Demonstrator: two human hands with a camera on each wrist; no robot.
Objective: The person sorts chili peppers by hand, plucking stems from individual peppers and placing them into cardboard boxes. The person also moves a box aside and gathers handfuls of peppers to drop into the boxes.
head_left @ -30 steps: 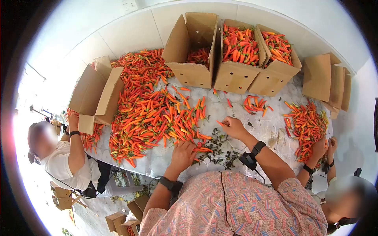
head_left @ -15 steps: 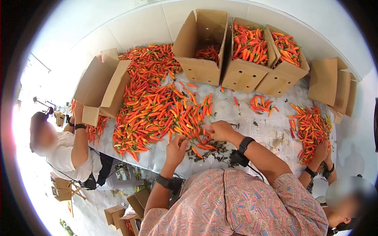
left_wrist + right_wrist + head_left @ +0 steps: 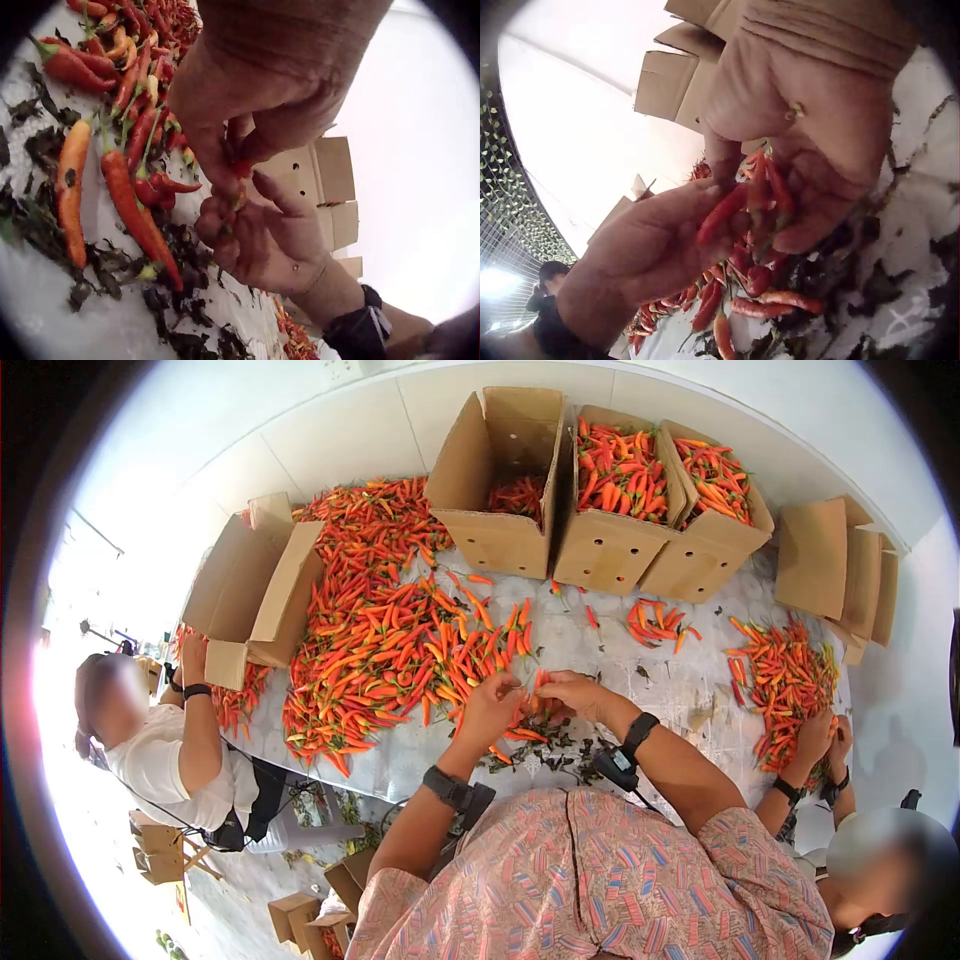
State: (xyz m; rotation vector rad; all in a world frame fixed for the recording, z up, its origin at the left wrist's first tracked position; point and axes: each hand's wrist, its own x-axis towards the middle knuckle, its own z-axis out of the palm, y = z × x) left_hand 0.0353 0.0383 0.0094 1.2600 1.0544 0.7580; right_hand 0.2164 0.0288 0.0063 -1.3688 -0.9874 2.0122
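Observation:
My two hands meet above the near right edge of a big heap of red and orange chili peppers (image 3: 390, 650). The left hand (image 3: 490, 710) pinches a red chili pepper (image 3: 721, 215) between thumb and fingers. Curled fingers of the right hand (image 3: 580, 695) hold a few chili peppers (image 3: 759, 186), their tips together near the palm in the right wrist view. Beneath the hands, loose chili peppers (image 3: 73, 195) with green stems lie among dark dried leaf bits (image 3: 180, 315) on the pale table cover.
Cardboard boxes (image 3: 610, 555) with chilies stand along the back. An open box (image 3: 235, 595) lies tilted at left, flattened-looking boxes (image 3: 815, 560) at right. A small chili group (image 3: 660, 622) and another pile (image 3: 785, 680) lie rightward. People work at both sides (image 3: 165, 750).
The right hand, earlier out to the right with a chili, went left to the heap's edge and then back slightly. My left hand lifted off the heap and came right to meet it.

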